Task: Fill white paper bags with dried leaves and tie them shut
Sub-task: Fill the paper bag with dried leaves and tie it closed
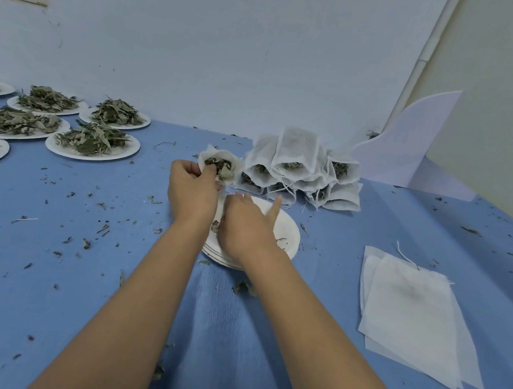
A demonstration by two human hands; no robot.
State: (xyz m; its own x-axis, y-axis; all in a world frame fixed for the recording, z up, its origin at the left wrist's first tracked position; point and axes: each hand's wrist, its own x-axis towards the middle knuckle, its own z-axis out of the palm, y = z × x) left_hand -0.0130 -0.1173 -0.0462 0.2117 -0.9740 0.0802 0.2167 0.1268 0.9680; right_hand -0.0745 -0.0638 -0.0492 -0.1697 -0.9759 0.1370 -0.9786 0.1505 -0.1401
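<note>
Bag in hand: one small white paper bag (204,156), mouth open and turned towards me, packed to the brim with dried grey-green leaves (223,170). My left hand (191,192) grips it at the rim with fingers and thumb curled round the paper. It holds the bag up just beyond the stack of round white paper plates (292,237).

Other hand: my right hand (245,226) hovers low over that stack, back towards me, forefinger stuck out. I cannot tell whether the remaining fingers pinch anything.

Stock: pile of filled white bags (296,147), strings trailing, just behind the stack. Flat empty white bags (414,317) on my right. Plates heaped with leaves (129,150) well off to my left. Blue cloth (225,340), strewn with crumbs.

Hazards, by my judgement:
- The bag is full, so tipping its mouth further would spill leaves.
- Squeezing harder could crush the brittle leaves or tear the thin paper.
- Leaves caught in the neck would stop it drawing shut, and I cannot pick out its string.
- A careless knuckle could topple the pile behind.
</note>
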